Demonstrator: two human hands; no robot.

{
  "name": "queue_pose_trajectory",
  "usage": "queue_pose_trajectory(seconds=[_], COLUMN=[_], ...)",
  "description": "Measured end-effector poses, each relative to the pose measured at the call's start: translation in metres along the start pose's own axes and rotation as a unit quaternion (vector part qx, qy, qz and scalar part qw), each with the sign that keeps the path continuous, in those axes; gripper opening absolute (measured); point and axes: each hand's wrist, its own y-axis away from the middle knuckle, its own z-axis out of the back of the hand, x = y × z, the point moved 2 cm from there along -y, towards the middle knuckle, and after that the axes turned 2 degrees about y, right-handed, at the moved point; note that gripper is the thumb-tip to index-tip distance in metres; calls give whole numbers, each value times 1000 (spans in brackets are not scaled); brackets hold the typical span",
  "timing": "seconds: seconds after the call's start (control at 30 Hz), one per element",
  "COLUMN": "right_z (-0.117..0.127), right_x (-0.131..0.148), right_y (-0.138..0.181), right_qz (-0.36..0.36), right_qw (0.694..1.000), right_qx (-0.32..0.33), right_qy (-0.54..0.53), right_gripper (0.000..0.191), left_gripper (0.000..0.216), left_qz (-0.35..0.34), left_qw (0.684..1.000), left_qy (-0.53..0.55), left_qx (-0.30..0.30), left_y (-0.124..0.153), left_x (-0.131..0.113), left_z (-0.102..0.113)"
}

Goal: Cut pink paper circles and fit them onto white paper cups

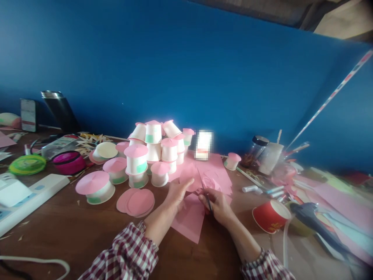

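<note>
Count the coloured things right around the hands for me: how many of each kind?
Pink paper sheet under the hands: 1
Scissors in the right hand: 1
Pile of loose pink discs beside the left hand: 1
Red paper cup on its side: 1
Total: 4

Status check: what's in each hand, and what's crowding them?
Left hand grips pink paper. Right hand holds scissors, blades in that paper. Pink discs left, red cup right; both clear.

Matt pink paper (189, 223); smooth brown wood table (70, 229).
</note>
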Motion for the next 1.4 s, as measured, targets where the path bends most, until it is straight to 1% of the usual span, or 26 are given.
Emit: queue_pose_trajectory(seconds=[0.17,0.33,0.5,0.7,1.03,1.13,1.3,1.4], right_z=[0,1,1,3,3,4,5,5], right_x=[1,3,4,5,5,7,9,9], right_y=[1,1,1,2,1,1,1,1], right_qz=[8,10,1,8,6,8,5,10], right_qw=[1000,1000,1000,1000,1000,999,999,998], right_qx=[0,-1,-1,-3,0,1,-1,-3], right_qy=[-15,1,-7,14,25,34,49,57], right_gripper=[32,31,32,30,30,32,34,35], left_gripper=[30,27,26,27,31,32,40,39], left_qz=[19,18,10,17,8,6,15,19], left_qw=[999,999,1000,1000,999,999,998,998], left_qy=[-37,-29,-10,-22,-19,-22,-17,-5], left_qx=[-7,-2,2,-4,39,42,52,54], left_y=[1,2,4,4,-9,-10,-12,-12], left_x=[-1,-1,-3,-5,7,8,9,9], left_z=[1,-1,-3,-2,9,10,12,13])
